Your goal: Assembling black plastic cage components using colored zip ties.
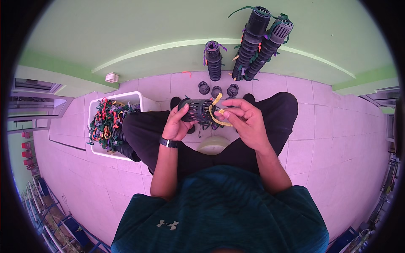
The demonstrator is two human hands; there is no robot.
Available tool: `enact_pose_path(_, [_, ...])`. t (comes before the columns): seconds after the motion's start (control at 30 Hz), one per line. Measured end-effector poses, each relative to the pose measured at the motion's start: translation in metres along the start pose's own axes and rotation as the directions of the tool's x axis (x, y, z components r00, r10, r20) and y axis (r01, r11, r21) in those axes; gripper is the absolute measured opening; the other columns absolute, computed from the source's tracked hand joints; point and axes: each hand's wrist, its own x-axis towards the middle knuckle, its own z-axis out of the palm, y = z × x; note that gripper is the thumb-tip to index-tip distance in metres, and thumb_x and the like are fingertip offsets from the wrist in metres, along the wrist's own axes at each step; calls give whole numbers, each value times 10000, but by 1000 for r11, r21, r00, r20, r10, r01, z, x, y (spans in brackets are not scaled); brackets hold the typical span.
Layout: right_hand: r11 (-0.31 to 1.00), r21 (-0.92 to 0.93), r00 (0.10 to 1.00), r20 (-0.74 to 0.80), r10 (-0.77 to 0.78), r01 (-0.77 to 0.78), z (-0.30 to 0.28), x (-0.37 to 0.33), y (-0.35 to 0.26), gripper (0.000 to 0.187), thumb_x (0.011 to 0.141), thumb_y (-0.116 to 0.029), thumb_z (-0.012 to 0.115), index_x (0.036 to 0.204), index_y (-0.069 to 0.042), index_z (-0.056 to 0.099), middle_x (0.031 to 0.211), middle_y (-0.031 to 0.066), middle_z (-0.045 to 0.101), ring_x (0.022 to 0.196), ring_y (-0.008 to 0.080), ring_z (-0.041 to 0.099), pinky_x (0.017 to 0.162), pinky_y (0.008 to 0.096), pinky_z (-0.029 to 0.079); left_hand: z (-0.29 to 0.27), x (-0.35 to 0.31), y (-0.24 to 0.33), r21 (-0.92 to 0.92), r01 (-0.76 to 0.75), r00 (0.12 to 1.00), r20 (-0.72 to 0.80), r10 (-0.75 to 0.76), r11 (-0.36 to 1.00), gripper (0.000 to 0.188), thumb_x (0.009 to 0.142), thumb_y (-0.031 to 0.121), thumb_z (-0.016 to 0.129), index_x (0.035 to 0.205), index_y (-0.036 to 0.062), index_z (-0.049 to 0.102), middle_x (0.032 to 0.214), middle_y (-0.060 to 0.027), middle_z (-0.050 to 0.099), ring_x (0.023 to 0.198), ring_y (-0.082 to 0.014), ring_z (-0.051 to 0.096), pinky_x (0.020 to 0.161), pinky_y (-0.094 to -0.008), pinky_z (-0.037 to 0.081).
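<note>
My left hand (176, 122) is closed around a black slotted net pot (197, 110), held on its side between my knees. Its base end points to the right, where a yellow fabric strip (218, 121) loops at the slots. My right hand (246, 121) pinches that strip between thumb and fingertips, just right of the pot. One loose end of the strip sticks up above the pot's end. Part of the strip and the pot's far side are hidden by my fingers.
A white bin (139, 98) full of coloured fabric strips stands on the left. Tall stacks of net pots (249, 46) and a shorter stack (214, 63) stand by the green wall. Several single net pots (203, 87) sit on the tiles beyond my feet.
</note>
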Motion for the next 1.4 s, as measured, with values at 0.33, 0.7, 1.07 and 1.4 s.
enact_pose_path(0.33, [621,-736,960,153,-234,269,4,16,12,132,871,-76,672,1000,-72,696,1238,106,562,1270,286,448,1015,394,354,2,-1,1,-23,3,1000,26,-2,1000,244,995,184,591,1186,32,596,1097,-97,693,973,-186,687,865,-383,560])
enact_pose_path(0.7, [429,-884,960,74,-269,189,24,13,23,101,872,-134,646,910,-46,677,1334,82,553,1278,332,435,1041,518,292,-3,2,-1,38,-12,1000,20,11,999,240,990,179,604,1178,31,599,1079,-83,691,945,-162,680,835,-347,551])
enact_pose_path(1.07, [699,-687,980,148,-133,199,17,20,32,125,922,-138,588,959,-36,649,1333,80,558,1247,333,459,1039,467,339,-6,2,-2,-31,34,998,48,-33,999,267,985,184,609,1202,30,584,1113,-83,682,969,-165,679,863,-360,556])
enact_pose_path(1.4, [928,-345,981,175,-85,142,22,14,38,177,873,-93,651,1031,-19,621,1412,182,448,1271,369,447,1066,456,352,-2,4,-7,-28,65,998,0,-65,997,307,984,239,615,1201,27,562,1102,-80,665,974,-170,662,841,-359,553])
